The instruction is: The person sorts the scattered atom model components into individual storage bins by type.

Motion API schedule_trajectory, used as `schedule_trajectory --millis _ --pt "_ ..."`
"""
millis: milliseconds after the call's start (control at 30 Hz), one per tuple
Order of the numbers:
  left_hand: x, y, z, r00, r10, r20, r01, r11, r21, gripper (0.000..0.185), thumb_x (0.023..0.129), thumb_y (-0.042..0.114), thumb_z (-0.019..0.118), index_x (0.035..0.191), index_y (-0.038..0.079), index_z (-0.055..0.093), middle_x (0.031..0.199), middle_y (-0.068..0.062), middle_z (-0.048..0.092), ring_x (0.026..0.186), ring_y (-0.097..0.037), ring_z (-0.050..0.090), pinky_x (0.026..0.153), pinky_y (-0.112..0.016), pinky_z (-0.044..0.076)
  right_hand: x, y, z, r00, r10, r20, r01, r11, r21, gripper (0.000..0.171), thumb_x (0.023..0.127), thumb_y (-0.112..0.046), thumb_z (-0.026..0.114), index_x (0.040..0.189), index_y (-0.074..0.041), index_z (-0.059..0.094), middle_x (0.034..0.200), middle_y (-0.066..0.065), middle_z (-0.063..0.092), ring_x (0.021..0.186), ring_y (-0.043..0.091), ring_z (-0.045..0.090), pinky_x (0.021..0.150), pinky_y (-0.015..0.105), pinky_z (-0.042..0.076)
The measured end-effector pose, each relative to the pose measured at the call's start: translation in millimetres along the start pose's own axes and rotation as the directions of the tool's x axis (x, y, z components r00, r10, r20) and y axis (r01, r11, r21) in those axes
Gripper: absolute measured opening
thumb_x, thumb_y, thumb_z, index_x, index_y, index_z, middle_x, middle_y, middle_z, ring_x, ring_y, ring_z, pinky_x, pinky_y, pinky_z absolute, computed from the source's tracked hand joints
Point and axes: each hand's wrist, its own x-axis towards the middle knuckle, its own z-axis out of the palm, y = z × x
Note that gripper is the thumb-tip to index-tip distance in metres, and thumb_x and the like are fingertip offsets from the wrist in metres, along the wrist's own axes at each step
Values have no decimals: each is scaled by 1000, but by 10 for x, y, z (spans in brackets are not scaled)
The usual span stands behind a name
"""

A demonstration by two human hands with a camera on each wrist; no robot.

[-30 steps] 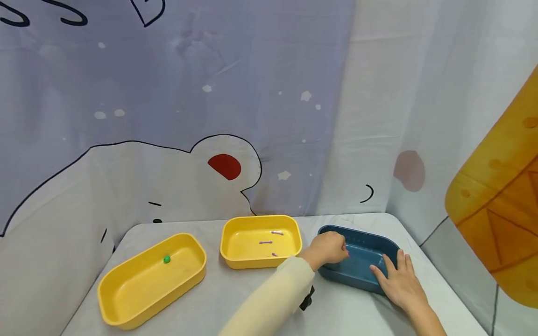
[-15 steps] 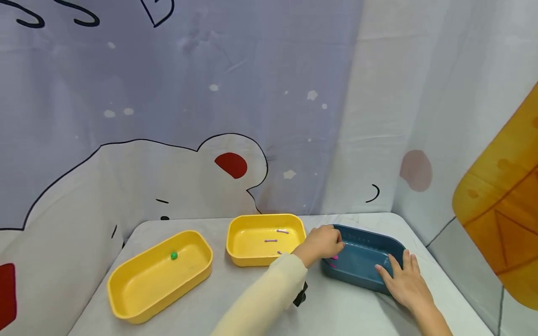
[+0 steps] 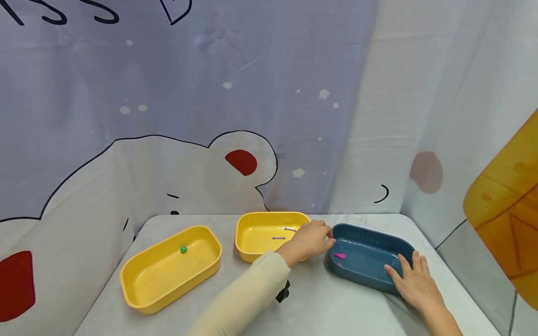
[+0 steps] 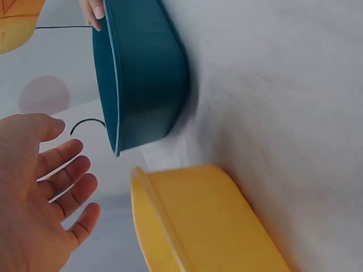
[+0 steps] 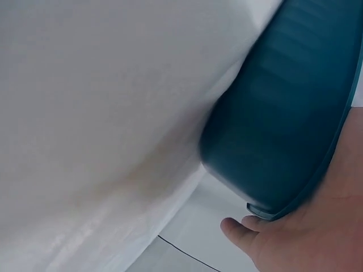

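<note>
My left hand [image 3: 310, 240] hovers between the small yellow tray [image 3: 252, 256] and the blue tray [image 3: 370, 279]. In the left wrist view its fingers [image 4: 71, 187] are spread, loosely bent and hold nothing. My right hand [image 3: 420, 285] rests on the right end of the blue tray, fingers extended over the rim. Inside the blue tray, at its left end, lies a pink teardrop-shaped piece [image 3: 340, 255] with a smaller pink bit [image 3: 340, 265] near it. Small purple sticks with knobbed ends [image 3: 279, 238] lie in the small yellow tray, partly hidden by my left hand.
A longer yellow tray [image 3: 138, 298] stands at the left of the white-covered table [image 3: 336, 308], with a green ball [image 3: 183, 249] inside. A printed curtain [image 3: 201, 182] hangs directly behind the table. A black strap [image 3: 283, 291] shows at my left wrist.
My left hand has come out of the blue tray and moved left, its fingers loosening. The pink pieces now show in that tray. My right hand stays on the rim; the view has turned slightly left.
</note>
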Motion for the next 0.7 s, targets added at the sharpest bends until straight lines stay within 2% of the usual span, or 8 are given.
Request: schedule_trajectory --millis 133,233,467,700 --pt "-122 -128 -34 1000 4 -8 -4 1000 12 27 101 45 59 114 24 71 101 9 62 97 -10 54 94 -29 47 19 -18 -41 1000 -5 -17 5 1000 1 92 103 -64 37 152 13 26 152 50 1 142 64 -10 107 80 11" --pt "-203 -199 -90 1000 3 -9 -3 1000 6 30 102 45 57 118 23 70 109 8 64 105 -12 56 98 -32 47 40 -60 -92 998 -32 -60 32 999 -13 89 103 -62 40 150 14 30 151 50 7 142 64 -7 108 79 11" --pt "-410 -399 -182 1000 -17 6 17 1000 -17 37 102 45 57 128 20 68 125 6 66 117 -16 57 103 -35 47 94 -283 -136 985 -115 -125 115 993 -8 81 104 -57 43 146 12 41 151 46 24 143 64 9 105 81 18" --pt "-756 -623 -187 999 -40 -33 40 999 -3 40 101 44 59 131 18 66 131 3 66 119 -19 58 99 -38 49 83 -472 2 977 -131 -169 136 991 14 68 104 -49 49 140 10 50 146 40 39 136 61 30 105 76 27"
